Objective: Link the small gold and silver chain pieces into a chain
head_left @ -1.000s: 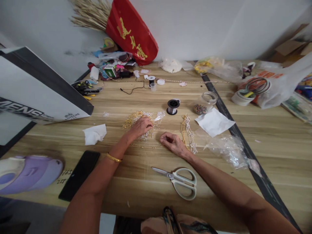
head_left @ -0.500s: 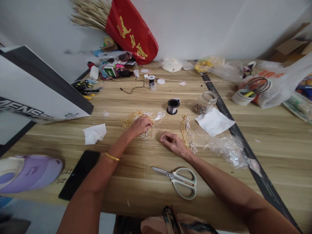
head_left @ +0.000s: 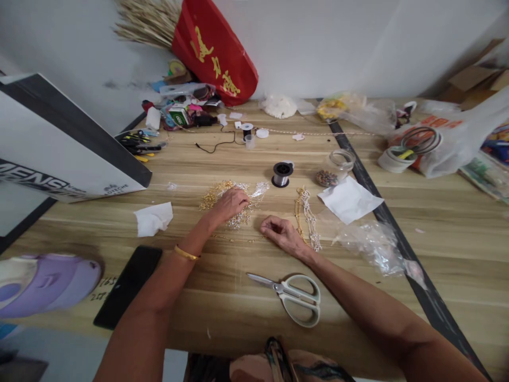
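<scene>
My left hand rests on a pile of gold and silver beaded chains, its fingers curled and pinched together. Whatever is between its fingertips is too small to make out. To the right, my right hand lies on the table with thumb and forefinger closed at the end of a thin gold chain. That chain runs left across the wood below the pile. Beside the right hand lie gold and silver bead strands. Scissors with pale handles lie nearer my body, blades pointing left.
Behind the hands stands a spool of clear thread, with a glass jar of beads to its right. White paper and a plastic bag lie at right. A phone and a white box are at left.
Both hands hold nearly the same place and pose. The view has shifted very slightly; nothing is visibly picked up or let go.
</scene>
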`<action>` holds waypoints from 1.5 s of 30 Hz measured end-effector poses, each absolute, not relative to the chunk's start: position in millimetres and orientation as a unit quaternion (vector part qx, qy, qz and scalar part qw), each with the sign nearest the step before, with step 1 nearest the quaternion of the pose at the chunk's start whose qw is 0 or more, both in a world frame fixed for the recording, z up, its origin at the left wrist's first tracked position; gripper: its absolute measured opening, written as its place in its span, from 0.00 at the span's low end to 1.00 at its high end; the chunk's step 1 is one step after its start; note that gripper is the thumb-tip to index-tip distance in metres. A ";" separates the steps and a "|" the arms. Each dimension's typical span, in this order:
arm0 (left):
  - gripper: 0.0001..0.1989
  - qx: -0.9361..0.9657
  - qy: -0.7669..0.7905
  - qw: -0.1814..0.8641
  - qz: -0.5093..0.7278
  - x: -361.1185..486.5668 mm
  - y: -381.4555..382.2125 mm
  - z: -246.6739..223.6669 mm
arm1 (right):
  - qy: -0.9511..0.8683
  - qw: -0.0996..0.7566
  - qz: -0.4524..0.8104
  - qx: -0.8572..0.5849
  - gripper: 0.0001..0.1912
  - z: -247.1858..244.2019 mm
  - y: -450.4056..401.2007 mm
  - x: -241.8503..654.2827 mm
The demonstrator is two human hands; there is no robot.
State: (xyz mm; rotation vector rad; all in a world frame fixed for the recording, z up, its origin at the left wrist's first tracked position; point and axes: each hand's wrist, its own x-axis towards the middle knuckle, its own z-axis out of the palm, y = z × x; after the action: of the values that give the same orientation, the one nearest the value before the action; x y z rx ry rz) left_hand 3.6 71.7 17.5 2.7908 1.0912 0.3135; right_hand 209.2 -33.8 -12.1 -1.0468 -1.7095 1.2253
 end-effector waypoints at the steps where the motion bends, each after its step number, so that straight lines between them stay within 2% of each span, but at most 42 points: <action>1: 0.09 0.924 0.363 0.067 0.101 3.9 72.1 18.0 | -0.671 0.386 0.481 -0.411 0.11 -11.8 -33.8 209.2; 8: 0.07 0.924 0.357 0.093 0.106 1.8 74.0 17.0 | -0.668 0.389 0.485 -0.409 0.10 -10.7 -34.1 208.5; 32: 0.05 0.932 0.346 0.054 0.088 6.3 69.0 21.7 | -0.665 0.388 0.490 -0.409 0.11 -8.2 -34.4 208.1; 45: 0.07 0.947 0.315 0.036 0.061 5.5 72.3 19.8 | -0.666 0.386 0.492 -0.407 0.12 -10.1 -33.6 208.9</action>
State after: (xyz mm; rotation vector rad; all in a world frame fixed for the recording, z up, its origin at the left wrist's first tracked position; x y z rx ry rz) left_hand 5.5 72.3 19.8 2.9076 0.9668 0.1887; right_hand 208.9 -33.6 -10.1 -1.0363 -1.6952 1.2514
